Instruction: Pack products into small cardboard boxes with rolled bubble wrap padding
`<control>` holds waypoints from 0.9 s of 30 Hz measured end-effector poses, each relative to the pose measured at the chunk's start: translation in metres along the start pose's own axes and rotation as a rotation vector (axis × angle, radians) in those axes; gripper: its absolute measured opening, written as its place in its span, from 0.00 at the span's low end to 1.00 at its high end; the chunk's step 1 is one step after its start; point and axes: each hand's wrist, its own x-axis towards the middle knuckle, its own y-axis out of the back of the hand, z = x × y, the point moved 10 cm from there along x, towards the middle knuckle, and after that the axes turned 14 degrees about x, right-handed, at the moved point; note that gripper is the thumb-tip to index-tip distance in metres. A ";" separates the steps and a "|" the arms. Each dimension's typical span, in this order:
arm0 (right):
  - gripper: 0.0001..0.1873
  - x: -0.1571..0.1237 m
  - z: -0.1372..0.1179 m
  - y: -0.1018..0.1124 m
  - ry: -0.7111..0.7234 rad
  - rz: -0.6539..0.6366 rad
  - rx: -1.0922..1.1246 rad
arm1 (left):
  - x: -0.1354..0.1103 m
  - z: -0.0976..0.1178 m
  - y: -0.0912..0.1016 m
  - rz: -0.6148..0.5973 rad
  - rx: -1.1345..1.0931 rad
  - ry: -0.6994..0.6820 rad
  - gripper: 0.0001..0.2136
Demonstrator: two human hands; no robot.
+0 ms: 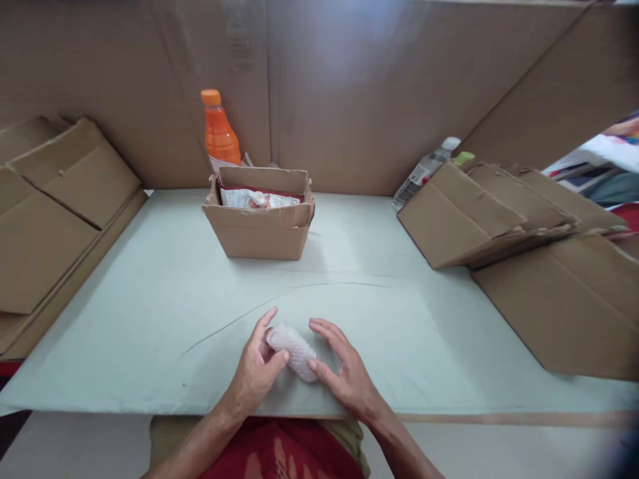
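A small bundle wrapped in white bubble wrap [293, 350] lies on the pale green table [150, 332] near its front edge. My left hand [257, 372] grips the bundle's left end between thumb and fingers. My right hand [342, 369] curls over its right side, thumb pressed to the lower end. An open cardboard box [259, 223] with white and red packets inside stands farther back in the middle.
An orange drink bottle [218, 130] stands behind the box against the cardboard back wall. Flattened cartons are stacked at the left [50, 206] and right [489, 213]. A clear water bottle [424, 171] lies behind the right stack.
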 end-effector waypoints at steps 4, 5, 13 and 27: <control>0.16 0.006 0.006 -0.012 -0.155 -0.175 0.128 | 0.001 0.013 -0.002 -0.039 0.179 -0.145 0.31; 0.11 0.009 0.005 -0.013 -0.167 -0.191 0.129 | 0.002 0.022 0.003 -0.020 0.266 -0.212 0.29; 0.04 0.044 -0.023 0.027 0.070 -0.010 -0.041 | 0.037 0.176 0.093 0.619 1.034 -0.947 0.25; 0.06 0.143 -0.190 0.083 0.465 0.132 -0.444 | 0.014 0.183 0.107 0.544 1.144 -1.014 0.24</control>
